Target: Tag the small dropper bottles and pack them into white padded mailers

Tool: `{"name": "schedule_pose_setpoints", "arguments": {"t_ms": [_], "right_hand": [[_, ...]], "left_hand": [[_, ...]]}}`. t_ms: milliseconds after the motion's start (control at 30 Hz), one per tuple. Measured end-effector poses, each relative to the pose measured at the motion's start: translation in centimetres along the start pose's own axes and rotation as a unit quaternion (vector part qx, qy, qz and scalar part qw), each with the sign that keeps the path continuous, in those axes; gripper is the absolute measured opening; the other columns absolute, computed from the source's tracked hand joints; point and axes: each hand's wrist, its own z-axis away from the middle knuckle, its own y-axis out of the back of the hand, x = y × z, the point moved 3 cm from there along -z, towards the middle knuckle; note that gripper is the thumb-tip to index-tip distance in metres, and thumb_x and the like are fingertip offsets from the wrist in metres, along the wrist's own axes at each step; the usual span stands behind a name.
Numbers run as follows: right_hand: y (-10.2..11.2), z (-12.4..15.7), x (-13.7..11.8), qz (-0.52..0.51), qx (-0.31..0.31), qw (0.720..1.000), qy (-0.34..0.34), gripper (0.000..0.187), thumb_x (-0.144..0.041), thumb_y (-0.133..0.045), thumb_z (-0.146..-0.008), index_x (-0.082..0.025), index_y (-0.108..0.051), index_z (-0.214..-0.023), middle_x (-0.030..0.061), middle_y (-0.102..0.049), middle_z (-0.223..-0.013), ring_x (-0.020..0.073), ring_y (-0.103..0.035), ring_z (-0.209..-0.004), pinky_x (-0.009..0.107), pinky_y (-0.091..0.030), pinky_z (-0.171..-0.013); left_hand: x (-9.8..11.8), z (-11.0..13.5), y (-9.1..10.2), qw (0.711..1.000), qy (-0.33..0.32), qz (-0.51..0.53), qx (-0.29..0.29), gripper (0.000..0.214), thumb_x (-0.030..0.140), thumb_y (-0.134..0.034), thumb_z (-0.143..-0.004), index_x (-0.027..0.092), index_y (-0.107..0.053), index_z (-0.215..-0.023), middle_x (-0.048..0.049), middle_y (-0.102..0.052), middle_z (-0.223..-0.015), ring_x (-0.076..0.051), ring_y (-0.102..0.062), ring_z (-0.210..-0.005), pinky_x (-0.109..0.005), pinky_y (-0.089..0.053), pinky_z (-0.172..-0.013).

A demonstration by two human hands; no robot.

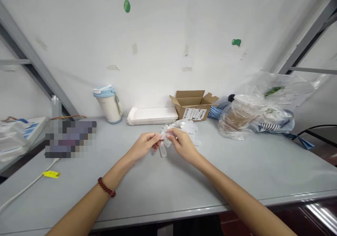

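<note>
My left hand [144,145] and my right hand [182,143] meet over the middle of the grey table [163,190]. Both pinch the same small clear plastic tube [163,136] between thumb and fingers. More clear tubes [162,150] lie on the table just under the hands. A loose heap of the same small clear plastic pieces [187,126] sits right behind my right hand. A dark red bead bracelet [106,188] is on my left wrist.
At the back stand a cream and blue jug [109,104], a stack of white trays [152,115], an open cardboard box [194,106] and clear bags over a tub [244,115]. A white cable with a yellow tag [51,174] runs at left.
</note>
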Motion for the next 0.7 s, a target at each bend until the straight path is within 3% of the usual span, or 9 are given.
{"name": "schedule_pose_setpoints", "arguments": {"t_ms": [200, 367, 433, 567, 700], "right_hand": [[-0.2, -0.2, 0.9, -0.098, -0.020, 0.989, -0.109, 0.025, -0.040, -0.053, -0.079, -0.019, -0.053, -0.066, -0.0027, -0.046, -0.058, 0.0113, -0.038, -0.055, 0.025, -0.028, -0.053], [-0.8, -0.1, 1.7, -0.247, -0.060, 0.947, -0.197, 0.040, -0.052, -0.054, -0.073, -0.021, -0.035, -0.056, -0.0067, -0.032, -0.051, 0.0072, -0.024, -0.045, 0.024, -0.019, -0.045], [-0.9, -0.1, 1.7, -0.246, -0.064, 0.948, -0.195, 0.039, -0.051, -0.053, -0.074, -0.021, -0.036, -0.058, -0.0063, -0.034, -0.052, 0.0075, -0.026, -0.045, 0.024, -0.020, -0.045], [-0.3, -0.5, 2.0, -0.141, -0.002, 0.983, -0.118, 0.032, -0.047, -0.049, -0.079, -0.020, -0.045, -0.062, -0.0039, -0.041, -0.056, 0.0101, -0.035, -0.051, 0.025, -0.026, -0.050], [0.3, -0.7, 2.6, -0.084, 0.037, 0.991, -0.093, 0.031, -0.046, -0.045, -0.082, -0.019, -0.051, -0.069, -0.0033, -0.043, -0.057, 0.0121, -0.038, -0.055, 0.025, -0.029, -0.053]], "left_hand": [[-0.2, 0.4, -0.1, 0.997, -0.031, -0.069, 0.020, 0.033, 0.048, -0.052, -0.080, 0.017, -0.055, -0.069, -0.0006, -0.056, -0.065, -0.017, -0.061, -0.065, -0.030, -0.047, -0.066], [-0.2, 0.4, -0.1, 0.987, -0.072, -0.133, 0.046, 0.032, 0.046, -0.049, -0.083, 0.017, -0.061, -0.074, -0.0021, -0.062, -0.070, -0.018, -0.059, -0.071, -0.028, -0.047, -0.068], [-0.4, 0.1, 0.3, 0.991, -0.052, -0.113, 0.046, 0.034, 0.048, -0.050, -0.081, 0.017, -0.061, -0.072, -0.0019, -0.061, -0.068, -0.017, -0.059, -0.069, -0.028, -0.048, -0.067], [-0.6, -0.3, 1.4, 0.997, -0.013, -0.056, 0.055, 0.037, 0.050, -0.056, -0.076, 0.014, -0.063, -0.078, -0.0038, -0.062, -0.073, -0.015, -0.057, -0.065, -0.031, -0.049, -0.067], [-0.1, -0.2, 1.6, 0.997, -0.003, -0.046, 0.054, 0.036, 0.049, -0.061, -0.071, 0.014, -0.065, -0.077, -0.0028, -0.062, -0.073, -0.014, -0.055, -0.063, -0.031, -0.049, -0.066]]}}
